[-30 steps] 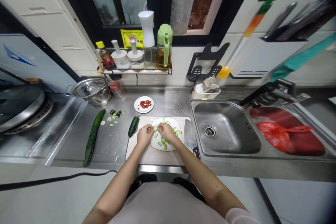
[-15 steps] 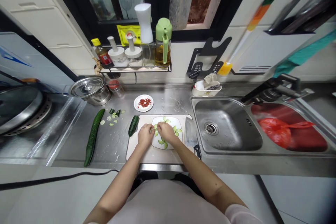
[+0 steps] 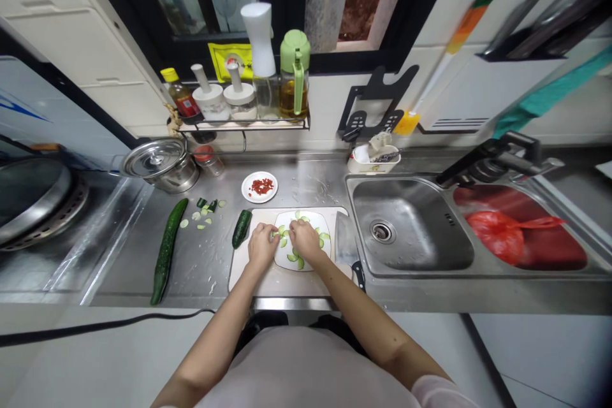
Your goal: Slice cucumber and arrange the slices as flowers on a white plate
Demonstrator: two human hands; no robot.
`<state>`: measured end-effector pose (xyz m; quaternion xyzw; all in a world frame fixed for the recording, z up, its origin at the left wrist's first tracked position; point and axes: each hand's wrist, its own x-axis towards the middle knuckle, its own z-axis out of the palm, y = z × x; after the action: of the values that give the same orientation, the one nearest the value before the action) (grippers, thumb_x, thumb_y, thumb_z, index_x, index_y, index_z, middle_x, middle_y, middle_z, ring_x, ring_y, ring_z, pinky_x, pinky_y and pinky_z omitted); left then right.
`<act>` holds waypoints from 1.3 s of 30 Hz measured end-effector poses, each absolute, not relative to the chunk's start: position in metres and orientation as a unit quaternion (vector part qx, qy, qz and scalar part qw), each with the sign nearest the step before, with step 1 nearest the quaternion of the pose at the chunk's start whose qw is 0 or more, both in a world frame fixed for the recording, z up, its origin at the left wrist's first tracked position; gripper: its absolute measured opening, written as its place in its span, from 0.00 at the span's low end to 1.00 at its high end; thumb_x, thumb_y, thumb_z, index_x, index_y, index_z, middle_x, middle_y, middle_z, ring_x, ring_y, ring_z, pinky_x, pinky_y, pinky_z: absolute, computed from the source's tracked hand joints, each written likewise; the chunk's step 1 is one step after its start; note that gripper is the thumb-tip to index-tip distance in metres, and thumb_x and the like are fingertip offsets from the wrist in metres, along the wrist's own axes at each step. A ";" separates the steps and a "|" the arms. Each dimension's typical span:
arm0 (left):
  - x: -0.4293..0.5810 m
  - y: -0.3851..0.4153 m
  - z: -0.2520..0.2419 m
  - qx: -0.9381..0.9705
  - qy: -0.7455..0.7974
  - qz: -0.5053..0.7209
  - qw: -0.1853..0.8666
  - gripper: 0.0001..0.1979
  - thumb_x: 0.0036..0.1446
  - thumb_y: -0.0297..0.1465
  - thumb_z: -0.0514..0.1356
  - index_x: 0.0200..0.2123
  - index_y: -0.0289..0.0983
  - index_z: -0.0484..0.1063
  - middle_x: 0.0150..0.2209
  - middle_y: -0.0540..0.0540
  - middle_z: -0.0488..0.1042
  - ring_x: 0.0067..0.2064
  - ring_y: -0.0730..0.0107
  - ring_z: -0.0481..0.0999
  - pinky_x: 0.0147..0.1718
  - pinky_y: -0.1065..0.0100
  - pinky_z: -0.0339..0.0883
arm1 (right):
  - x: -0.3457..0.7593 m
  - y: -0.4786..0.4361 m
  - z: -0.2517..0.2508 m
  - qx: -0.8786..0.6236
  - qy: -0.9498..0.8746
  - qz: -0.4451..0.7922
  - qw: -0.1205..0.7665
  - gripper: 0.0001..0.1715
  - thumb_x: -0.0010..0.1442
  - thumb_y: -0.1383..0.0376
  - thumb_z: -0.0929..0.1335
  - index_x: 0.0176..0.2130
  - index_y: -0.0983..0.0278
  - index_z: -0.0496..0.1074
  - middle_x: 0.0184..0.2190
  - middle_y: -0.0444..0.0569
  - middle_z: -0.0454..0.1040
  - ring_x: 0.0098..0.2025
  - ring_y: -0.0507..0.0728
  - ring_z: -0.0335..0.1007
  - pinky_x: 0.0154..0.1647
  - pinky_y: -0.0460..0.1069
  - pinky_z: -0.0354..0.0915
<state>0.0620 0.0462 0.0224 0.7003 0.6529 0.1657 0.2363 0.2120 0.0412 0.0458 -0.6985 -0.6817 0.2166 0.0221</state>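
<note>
A white square plate (image 3: pixel 285 262) lies on the cutting board (image 3: pixel 268 285), with thin green cucumber slices (image 3: pixel 295 260) set in small clusters around it. Over the plate's left edge is my left hand (image 3: pixel 262 244), its fingers pinched together beside a cucumber slice at their tips. My right hand (image 3: pixel 306 241) hovers over the plate's middle, fingers curled and closed, and what they hold is hidden. A cut piece of cucumber (image 3: pixel 241 229) rests on the board's left edge. On the board's right side lies a cleaver (image 3: pixel 345 239) with a black handle.
A whole cucumber (image 3: pixel 169 252) and cucumber scraps (image 3: pixel 203 211) lie on the left counter. Behind the board stands a small plate of red bits (image 3: pixel 259 195). To the right is the sink (image 3: pixel 415 229), with a red plastic bag (image 3: pixel 497 236) in its second basin. A lidded pot (image 3: pixel 165 169) stands back left.
My fingertips have drawn slightly apart, the right hand shifting a little to the right over the plate. The whole view has shifted slightly. The slices look much the same.
</note>
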 end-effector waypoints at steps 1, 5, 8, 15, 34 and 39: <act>0.062 0.047 0.021 0.704 0.649 0.168 0.235 0.07 0.56 0.33 0.61 0.39 0.41 0.76 0.41 0.46 0.72 0.44 0.64 0.72 0.41 0.67 0.62 | 0.212 0.041 0.046 -0.703 -0.677 0.217 0.018 0.13 0.68 0.65 0.60 0.44 0.64 0.71 0.46 0.53 0.72 0.48 0.58 0.66 0.37 0.47 0.58; 0.065 0.048 0.017 0.712 0.644 0.166 0.224 0.06 0.56 0.33 0.61 0.37 0.41 0.76 0.39 0.46 0.72 0.44 0.64 0.71 0.40 0.68 0.61 | 0.210 0.042 0.045 -0.714 -0.667 0.213 0.006 0.13 0.68 0.63 0.60 0.44 0.64 0.71 0.46 0.53 0.73 0.48 0.59 0.66 0.37 0.48 0.58; 0.067 0.050 0.016 0.709 0.651 0.157 0.219 0.05 0.57 0.34 0.61 0.36 0.41 0.75 0.39 0.46 0.71 0.43 0.64 0.71 0.39 0.68 0.61 | 0.209 0.043 0.045 -0.721 -0.661 0.209 0.000 0.12 0.67 0.63 0.61 0.44 0.64 0.71 0.45 0.54 0.73 0.48 0.60 0.67 0.37 0.49 0.58; 0.067 0.052 0.014 0.706 0.655 0.147 0.226 0.06 0.57 0.35 0.61 0.35 0.40 0.75 0.38 0.46 0.70 0.42 0.65 0.70 0.38 0.68 0.59 | 0.209 0.042 0.046 -0.722 -0.657 0.218 -0.006 0.12 0.67 0.63 0.62 0.45 0.64 0.71 0.44 0.55 0.74 0.48 0.60 0.67 0.38 0.49 0.59; 0.067 0.054 0.016 0.705 0.659 0.128 0.226 0.06 0.56 0.36 0.61 0.35 0.41 0.75 0.38 0.47 0.70 0.41 0.66 0.71 0.36 0.68 0.59 | 0.209 0.039 0.042 -0.728 -0.651 0.217 0.006 0.12 0.66 0.62 0.62 0.44 0.64 0.71 0.44 0.55 0.74 0.48 0.60 0.67 0.39 0.49 0.59; 0.068 0.053 0.016 0.701 0.660 0.141 0.232 0.07 0.55 0.36 0.61 0.34 0.41 0.75 0.37 0.46 0.71 0.40 0.65 0.71 0.37 0.68 0.60 | 0.212 0.035 0.045 -0.725 -0.653 0.203 0.082 0.12 0.66 0.62 0.61 0.42 0.63 0.72 0.43 0.53 0.74 0.46 0.58 0.67 0.39 0.48 0.59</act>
<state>0.0679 0.0533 0.0159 0.7010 0.6596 0.1415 0.2315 0.2123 0.0348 0.0448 -0.7249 -0.6531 0.2032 0.0823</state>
